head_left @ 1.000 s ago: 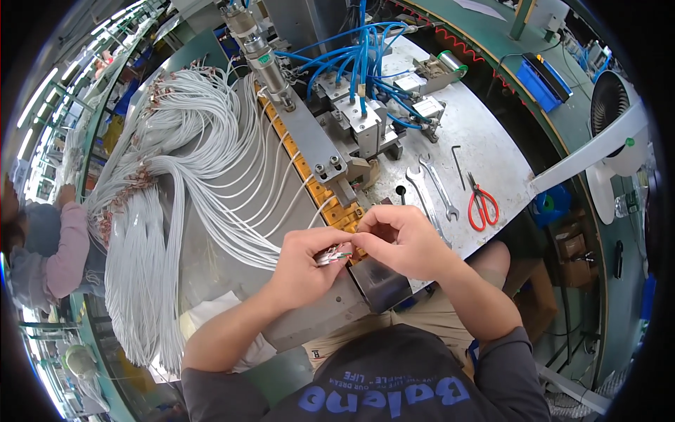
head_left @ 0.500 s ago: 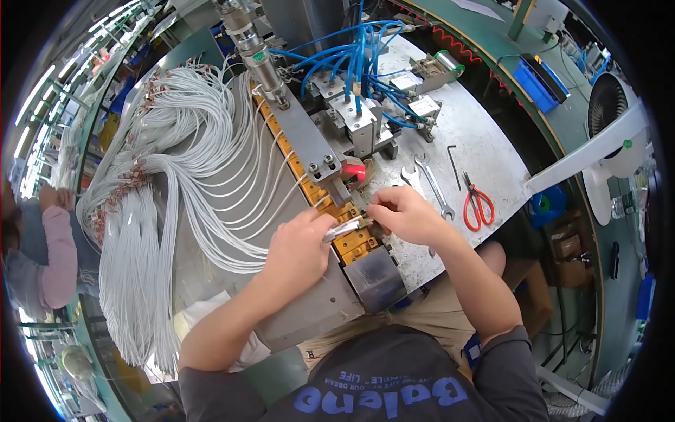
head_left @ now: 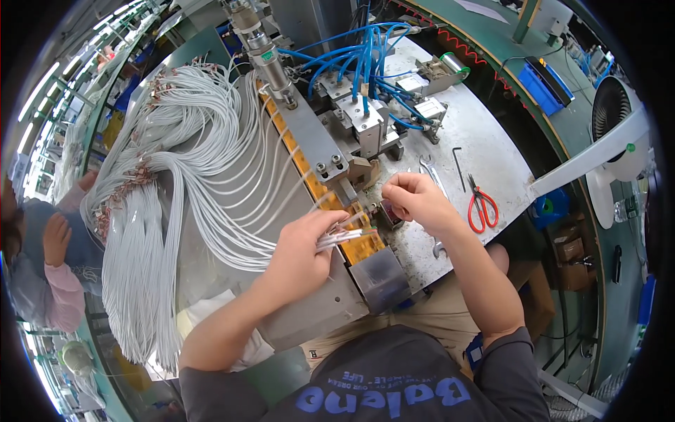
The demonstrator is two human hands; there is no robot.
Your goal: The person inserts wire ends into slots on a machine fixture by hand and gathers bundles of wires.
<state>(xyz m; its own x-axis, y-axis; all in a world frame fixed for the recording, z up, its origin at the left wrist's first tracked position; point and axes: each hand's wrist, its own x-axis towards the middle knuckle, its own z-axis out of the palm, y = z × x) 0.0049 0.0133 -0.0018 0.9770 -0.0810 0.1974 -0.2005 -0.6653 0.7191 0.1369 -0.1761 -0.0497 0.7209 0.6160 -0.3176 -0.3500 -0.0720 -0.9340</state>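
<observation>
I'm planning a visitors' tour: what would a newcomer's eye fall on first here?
Probably the great spread of white cables filling the picture's left, then the tuft of blue tubes at top centre. Near the middle, the left grip holds loose cable ends over an orange strip. The red-handled cutters also stand out, lying on the pale metal tabletop to the right.

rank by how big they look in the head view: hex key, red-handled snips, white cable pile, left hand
Largest to smallest:
1. white cable pile
2. left hand
3. red-handled snips
4. hex key
This ranks apparent size only; the hand may look bigger through nearness to the camera.
</observation>
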